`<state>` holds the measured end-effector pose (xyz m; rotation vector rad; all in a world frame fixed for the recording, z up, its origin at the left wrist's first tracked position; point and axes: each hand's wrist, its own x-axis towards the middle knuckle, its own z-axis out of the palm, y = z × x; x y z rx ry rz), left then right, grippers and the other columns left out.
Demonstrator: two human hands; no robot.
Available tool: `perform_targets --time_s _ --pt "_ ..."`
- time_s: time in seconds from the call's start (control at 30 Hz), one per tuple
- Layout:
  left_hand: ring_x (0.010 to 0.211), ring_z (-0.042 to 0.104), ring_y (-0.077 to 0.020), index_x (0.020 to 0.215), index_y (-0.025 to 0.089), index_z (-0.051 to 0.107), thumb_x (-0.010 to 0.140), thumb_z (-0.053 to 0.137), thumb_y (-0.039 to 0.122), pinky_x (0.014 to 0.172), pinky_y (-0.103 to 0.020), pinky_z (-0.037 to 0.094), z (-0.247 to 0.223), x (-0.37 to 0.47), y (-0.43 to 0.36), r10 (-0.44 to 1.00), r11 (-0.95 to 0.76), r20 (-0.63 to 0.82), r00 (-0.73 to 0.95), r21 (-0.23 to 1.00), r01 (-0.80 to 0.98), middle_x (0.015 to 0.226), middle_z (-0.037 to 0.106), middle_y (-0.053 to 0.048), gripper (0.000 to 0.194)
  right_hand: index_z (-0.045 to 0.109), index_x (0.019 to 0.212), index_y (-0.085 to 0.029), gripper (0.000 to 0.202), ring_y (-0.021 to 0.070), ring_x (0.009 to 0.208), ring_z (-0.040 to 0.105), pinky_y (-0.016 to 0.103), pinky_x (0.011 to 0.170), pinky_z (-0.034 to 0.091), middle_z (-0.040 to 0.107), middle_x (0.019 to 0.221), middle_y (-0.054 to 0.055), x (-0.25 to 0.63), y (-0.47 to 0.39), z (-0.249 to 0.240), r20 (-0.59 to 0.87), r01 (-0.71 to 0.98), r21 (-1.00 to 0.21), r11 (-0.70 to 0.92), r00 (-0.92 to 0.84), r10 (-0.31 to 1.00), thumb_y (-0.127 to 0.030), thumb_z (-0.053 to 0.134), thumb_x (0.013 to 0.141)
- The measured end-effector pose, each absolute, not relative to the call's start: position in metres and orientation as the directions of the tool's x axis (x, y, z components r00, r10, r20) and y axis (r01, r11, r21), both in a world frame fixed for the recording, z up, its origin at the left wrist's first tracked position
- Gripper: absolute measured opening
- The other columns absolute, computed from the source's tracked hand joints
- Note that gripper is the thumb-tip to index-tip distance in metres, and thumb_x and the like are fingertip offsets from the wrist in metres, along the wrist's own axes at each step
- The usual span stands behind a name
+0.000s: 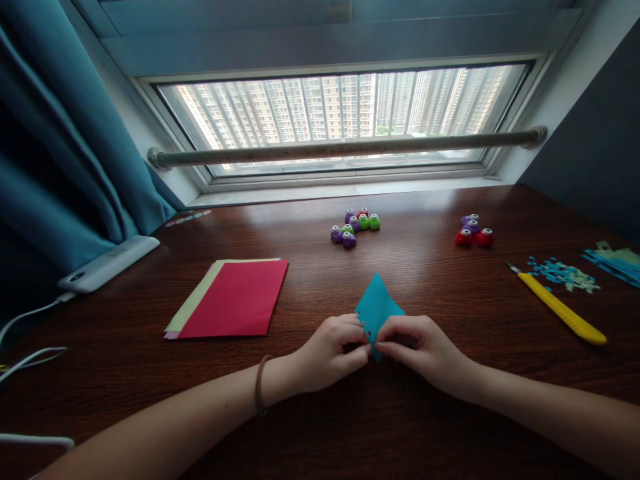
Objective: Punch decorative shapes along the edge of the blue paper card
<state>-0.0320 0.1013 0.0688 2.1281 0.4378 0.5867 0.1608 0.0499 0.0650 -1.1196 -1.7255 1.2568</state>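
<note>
Teal paper piece (376,308): small, folded, roughly diamond-shaped, one corner pointing to 12 o'clock toward the window. Flat matte colour, clean edges. Small punched holes visible along its lower left edge, at about 7 o'clock on the piece. Lower tip pinched from both sides: left hand (330,353) at 9 o'clock, right hand (425,350) at 3 o'clock, fingertips meeting on the paper. Piece sits low over the wooden desk (400,433), at the near centre; cannot tell whether it touches the surface.
</note>
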Motion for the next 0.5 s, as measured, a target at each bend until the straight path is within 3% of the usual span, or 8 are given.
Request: perform_targets --time_s 0.2,0.27,0.37,0.43,0.5 --pt "0.071 0.054 -0.016 0.075 0.013 0.064 0.083 0.048 0.02 0.069 -0.027 0.042 0.073 -0.034 0.105 0.62 -0.376 0.151 0.77 0.919 0.122 0.076 0.063 -0.004 0.019 0.06 0.082 -0.013 0.025 0.0111 0.063 0.052 0.021 0.056 0.045 0.057 0.072 0.002 0.161 0.055 0.069 -0.065 0.018 -0.998 -0.063 -0.328 0.942 -0.037 0.059 0.081" --pt "0.068 0.053 -0.0157 0.069 0.013 0.062 0.081 0.048 0.021 0.066 -0.027 0.041 0.074 -0.034 0.106 0.679 -0.327 0.117 0.725 0.932 0.156 0.071 0.061 -0.003 0.02 0.06 0.08 -0.013 0.025 0.0121 0.063 0.053 0.022 0.056 0.045 0.059 0.07 0.002 0.168 0.062 0.076 -0.058 0.054 -0.998 -0.045 -0.283 0.957 -0.038 0.059 0.08" --pt "0.06 0.045 -0.0131 0.058 0.014 0.053 0.077 0.049 0.022 0.058 -0.025 0.036 0.074 -0.036 0.107 0.768 -0.302 0.114 0.63 0.932 0.199 0.06 0.051 0.0 0.021 0.064 0.075 -0.015 0.023 0.0146 0.062 0.056 0.024 0.057 0.045 0.062 0.069 0.004 0.191 0.077 0.095 0.038 0.338 -0.936 0.102 -0.19 0.981 -0.037 0.06 0.077" --pt "0.057 0.04 -0.0117 0.057 0.015 0.048 0.076 0.047 0.022 0.055 -0.024 0.032 0.074 -0.037 0.107 0.802 -0.288 0.12 0.585 0.936 0.203 0.057 0.044 0.002 0.02 0.065 0.072 -0.016 0.022 0.0157 0.06 0.056 0.026 0.056 0.044 0.063 0.069 0.004 0.216 0.086 0.113 0.143 0.586 -0.783 0.209 -0.157 0.977 -0.037 0.06 0.076" --pt "0.057 0.037 -0.0112 0.058 0.015 0.046 0.075 0.046 0.023 0.053 -0.024 0.03 0.074 -0.038 0.107 0.819 -0.257 0.11 0.564 0.948 0.187 0.057 0.04 0.003 0.018 0.067 0.076 -0.019 0.018 0.0162 0.062 0.057 0.027 0.059 0.042 0.063 0.069 0.003 0.244 0.091 0.133 0.242 0.804 -0.558 0.204 -0.077 0.967 -0.035 0.06 0.076"
